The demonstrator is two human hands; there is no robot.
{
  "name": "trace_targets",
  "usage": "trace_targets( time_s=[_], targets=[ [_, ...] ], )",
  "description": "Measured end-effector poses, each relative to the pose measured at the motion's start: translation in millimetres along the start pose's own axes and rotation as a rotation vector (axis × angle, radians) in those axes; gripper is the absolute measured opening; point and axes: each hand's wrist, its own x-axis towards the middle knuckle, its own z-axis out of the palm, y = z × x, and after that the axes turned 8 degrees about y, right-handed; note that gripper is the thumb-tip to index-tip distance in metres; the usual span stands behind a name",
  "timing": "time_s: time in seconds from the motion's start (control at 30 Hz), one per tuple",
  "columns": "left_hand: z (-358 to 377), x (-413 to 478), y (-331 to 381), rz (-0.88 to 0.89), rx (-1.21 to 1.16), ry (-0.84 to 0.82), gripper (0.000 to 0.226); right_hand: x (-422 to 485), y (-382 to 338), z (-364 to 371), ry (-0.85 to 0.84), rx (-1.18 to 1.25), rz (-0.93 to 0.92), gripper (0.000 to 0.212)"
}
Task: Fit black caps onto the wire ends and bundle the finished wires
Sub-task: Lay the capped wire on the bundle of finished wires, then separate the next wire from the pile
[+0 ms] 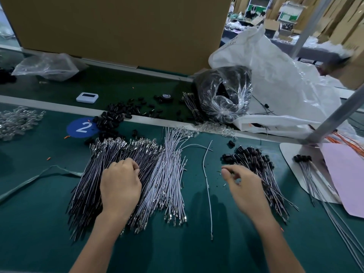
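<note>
Two bare hands — the left hand (120, 186) and the right hand (244, 186) — on bare forearms (275, 239), uncovered to the near edge.

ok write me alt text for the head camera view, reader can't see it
On a green workbench, a person's left hand curls its fingers into a fanned pile of dark wires, while the right hand hovers by a heap of black-capped wires. Pale wires lie between; loose black caps sit behind.
</note>
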Motion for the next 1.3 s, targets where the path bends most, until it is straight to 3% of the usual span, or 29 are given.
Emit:
trace_targets(
  time_s=[0.1,0.27,0.4,0.53,0.77,0.9,1.03,1.2,1.3],
  targets=[
    [-7,-4,5,0.009,-0.098,0.092,0.002,-10,-11,7,-0.017,0.091,0.019,0.013],
    [-15,-7,19,0.014,-0.402,0.138,0.017,-23,-21,23,-0.092,0.133,0.064,0.014],
    [-15,-10,25,-0.081,-0.645,0.026,0.031,-34,-21,34,-0.141,0.02,0.078,0.01],
    [-9,-18,28,-0.13,-0.774,-0.111,0.033,-34,-10,31,-0.037,-0.096,0.111,0.011],
    [-1,-29,31,-0.102,-0.857,-0.209,0.042,-25,8,10,0.071,-0.149,0.172,0.025],
    [-1,-30,29,-0.11,-0.896,-0.152,0.032,-30,-5,13,-0.007,0.004,0.052,0.029],
    [-2,-29,28,-0.124,-0.974,-0.088,0.025,-38,-28,42,-0.128,0.084,-0.065,0.013],
    [0,-29,24,-0.105,-0.948,-0.06,0.035,-29,-51,73,-0.157,-0.097,0.06,0.029],
    [0,-29,23,-0.107,-0.952,-0.053,0.037,-22,-58,81,-0.191,-0.11,0.157,0.023]
  ],
)
